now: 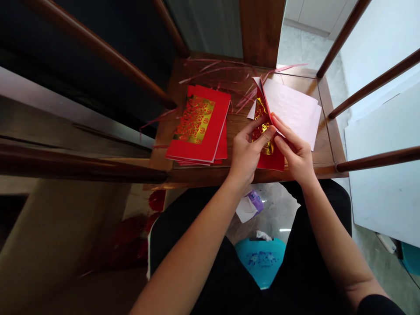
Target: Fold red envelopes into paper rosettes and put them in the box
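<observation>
Two bare hands, both mine, meet at a red card point(278, 162) above the front of a dark wooden seat point(239, 121). My left hand point(246, 149) has its thumb and forefinger closed on the card's gold-patterned face, the other fingers curled beneath. My right hand point(295, 152) is drawn to a pinch at the card's right-hand edge, thumb and fingertips nearly together, the palm turned inward and free of the card. The card stands tilted, its upper end parted to show a pale inner side, its lower end near the seat's front edge; whether it touches the wood I cannot tell.

To the left, well apart from my hands, lies a pile of red cards point(201, 126), uneven at the edges, the top one bearing a gold panel of cut-out figures. To the right, just beyond my right hand, white sheets point(292, 101) overlap on the wood, one corner showing behind the held card. Thin pink strands point(290, 67) are strewn along the back of the seat, between brown wooden rods point(349, 33). Below, between my black-clad knees, a purple packet point(257, 202) with white paper and a turquoise bin point(260, 260) appear near the grey floor.
</observation>
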Demonstrator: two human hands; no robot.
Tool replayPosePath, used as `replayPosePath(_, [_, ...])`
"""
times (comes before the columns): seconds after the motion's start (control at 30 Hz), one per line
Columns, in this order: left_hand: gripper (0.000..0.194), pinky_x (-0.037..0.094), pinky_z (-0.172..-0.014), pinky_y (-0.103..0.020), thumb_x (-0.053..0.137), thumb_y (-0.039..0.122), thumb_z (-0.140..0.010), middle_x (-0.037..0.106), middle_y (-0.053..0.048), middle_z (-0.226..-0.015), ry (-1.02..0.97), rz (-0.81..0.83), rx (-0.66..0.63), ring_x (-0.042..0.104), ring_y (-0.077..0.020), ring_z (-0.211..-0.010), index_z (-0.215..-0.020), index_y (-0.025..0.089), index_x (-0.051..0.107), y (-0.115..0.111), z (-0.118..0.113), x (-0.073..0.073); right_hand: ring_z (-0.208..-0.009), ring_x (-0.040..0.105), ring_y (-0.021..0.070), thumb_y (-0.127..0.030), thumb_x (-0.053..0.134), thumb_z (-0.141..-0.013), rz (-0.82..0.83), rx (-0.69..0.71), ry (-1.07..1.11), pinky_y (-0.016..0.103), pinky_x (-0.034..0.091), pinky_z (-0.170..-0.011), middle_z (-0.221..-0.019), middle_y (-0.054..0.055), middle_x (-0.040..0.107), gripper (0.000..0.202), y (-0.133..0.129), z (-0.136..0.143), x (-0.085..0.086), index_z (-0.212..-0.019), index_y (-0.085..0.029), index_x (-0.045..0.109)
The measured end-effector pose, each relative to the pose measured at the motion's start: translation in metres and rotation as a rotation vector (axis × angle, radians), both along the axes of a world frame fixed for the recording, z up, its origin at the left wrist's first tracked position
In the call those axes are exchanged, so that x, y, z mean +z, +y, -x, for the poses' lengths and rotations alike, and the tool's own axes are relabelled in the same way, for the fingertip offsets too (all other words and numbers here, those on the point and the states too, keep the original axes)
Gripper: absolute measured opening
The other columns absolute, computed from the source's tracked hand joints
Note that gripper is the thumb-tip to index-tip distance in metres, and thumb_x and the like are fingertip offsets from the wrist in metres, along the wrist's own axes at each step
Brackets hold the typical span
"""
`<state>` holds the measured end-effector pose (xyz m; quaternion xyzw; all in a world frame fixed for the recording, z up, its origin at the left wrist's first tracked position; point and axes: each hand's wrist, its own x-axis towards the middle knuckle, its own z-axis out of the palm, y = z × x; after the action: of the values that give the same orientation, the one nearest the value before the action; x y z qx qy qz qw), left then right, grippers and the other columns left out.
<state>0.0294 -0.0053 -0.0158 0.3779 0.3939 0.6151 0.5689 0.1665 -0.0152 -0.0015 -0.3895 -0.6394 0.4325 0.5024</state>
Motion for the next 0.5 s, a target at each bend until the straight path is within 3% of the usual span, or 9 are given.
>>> replayPosePath(0.13, [0.045,0.057,-0.109,-0.039,0.092,0.049,-0.078,0.08,-0.008,-0.128,-0.018,0.006,0.014,0.07,-0.0295,-0.13,-0.112,0.023,0.08,0.0,-0.001,0.001,-0.157,0.049,0.0228,-0.04,0.066,-0.101,0.021,-0.015,-0.007,0.044,0.033,-0.137,-0.16,-0.004,0.062,0.042,0.002,-0.001,-0.002,-0.141,-0.032,0.072])
replayPosePath(0.23, [0.027,0.058,-0.101,-0.034,0.084,0.04,-0.085,0.081,-0.005,-0.117,-0.001,-0.001,0.039,0.073,-0.0251,-0.117,-0.105,0.022,0.078,-0.001,-0.002,0.003,-0.155,0.052,0.0237,-0.043,0.068,-0.099,0.034,-0.039,0.003,0.045,0.035,-0.136,-0.158,-0.004,0.063,0.043,0.002,-0.001,-0.004,-0.141,-0.033,0.073])
replayPosePath(0.37, [0.01,0.056,-0.085,-0.029,0.072,0.029,-0.089,0.078,-0.002,-0.096,0.127,-0.028,0.146,0.072,-0.0191,-0.092,-0.093,0.021,0.071,-0.001,-0.003,0.004,-0.15,0.057,0.0229,-0.035,0.065,-0.101,0.003,-0.055,-0.025,0.045,0.039,-0.134,-0.153,-0.004,0.067,0.039,0.0,0.001,-0.006,-0.14,-0.032,0.073])
replayPosePath(0.5, [0.01,0.054,-0.078,-0.029,0.069,0.03,-0.09,0.074,-0.001,-0.083,0.247,-0.006,0.234,0.068,-0.0182,-0.081,-0.086,0.022,0.068,0.001,-0.002,0.002,-0.145,0.062,0.0249,-0.039,0.067,-0.1,0.011,-0.054,-0.025,0.045,0.047,-0.128,-0.154,0.0,0.067,0.041,-0.002,0.006,-0.012,-0.141,-0.031,0.07])
